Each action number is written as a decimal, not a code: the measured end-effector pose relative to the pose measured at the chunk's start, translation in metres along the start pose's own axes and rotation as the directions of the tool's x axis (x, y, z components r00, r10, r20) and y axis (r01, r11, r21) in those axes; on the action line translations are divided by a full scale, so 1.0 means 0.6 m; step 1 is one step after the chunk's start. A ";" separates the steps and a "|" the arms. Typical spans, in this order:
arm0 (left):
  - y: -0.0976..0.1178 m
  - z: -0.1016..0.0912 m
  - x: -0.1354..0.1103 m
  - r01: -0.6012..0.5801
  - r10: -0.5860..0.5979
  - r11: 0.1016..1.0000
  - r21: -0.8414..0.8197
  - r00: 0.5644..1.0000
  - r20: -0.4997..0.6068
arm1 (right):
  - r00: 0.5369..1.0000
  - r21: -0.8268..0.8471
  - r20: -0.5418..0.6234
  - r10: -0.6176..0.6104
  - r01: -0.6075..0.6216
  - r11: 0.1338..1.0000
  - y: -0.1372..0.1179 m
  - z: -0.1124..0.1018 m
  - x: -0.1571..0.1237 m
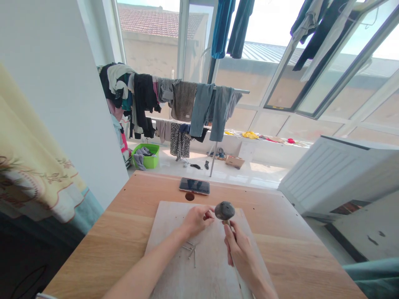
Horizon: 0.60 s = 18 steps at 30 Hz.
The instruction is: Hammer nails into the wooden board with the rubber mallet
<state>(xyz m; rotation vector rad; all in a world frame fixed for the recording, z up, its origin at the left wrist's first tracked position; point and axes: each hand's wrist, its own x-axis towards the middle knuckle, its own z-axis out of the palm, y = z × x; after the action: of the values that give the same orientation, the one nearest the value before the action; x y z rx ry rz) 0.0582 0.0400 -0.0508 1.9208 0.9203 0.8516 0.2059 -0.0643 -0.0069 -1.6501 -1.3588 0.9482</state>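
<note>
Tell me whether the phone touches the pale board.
Apart: the head view shows a strip of bare wooden tabletop between the phone and the pale board.

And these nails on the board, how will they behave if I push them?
The nails look stiff and slim, so they probably will not bend. Their round shanks may roll a little on the flat pale board. Lying crossed, they would likely shift together.

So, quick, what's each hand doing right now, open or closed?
Left hand: closed, fingers curled; whether it holds anything cannot be told.
Right hand: closed, holding a hammer by its handle.
</note>
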 end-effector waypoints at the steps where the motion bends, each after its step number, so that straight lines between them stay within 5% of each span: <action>1: 0.000 0.000 0.000 -0.007 0.007 1.000 -0.001 1.000 -0.006 | 1.000 -0.022 0.005 -0.005 0.005 1.000 0.003 0.001 0.001; 18: 0.005 -0.005 0.003 0.046 -0.048 0.997 0.059 0.998 0.033 | 0.997 0.032 0.036 0.071 -0.072 0.997 0.031 0.009 -0.030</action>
<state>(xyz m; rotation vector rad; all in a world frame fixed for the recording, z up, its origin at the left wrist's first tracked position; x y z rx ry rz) 0.0575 0.0414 -0.0468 1.9500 0.9759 0.7691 0.2059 -0.0840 -0.0250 -1.6738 -1.3075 1.0399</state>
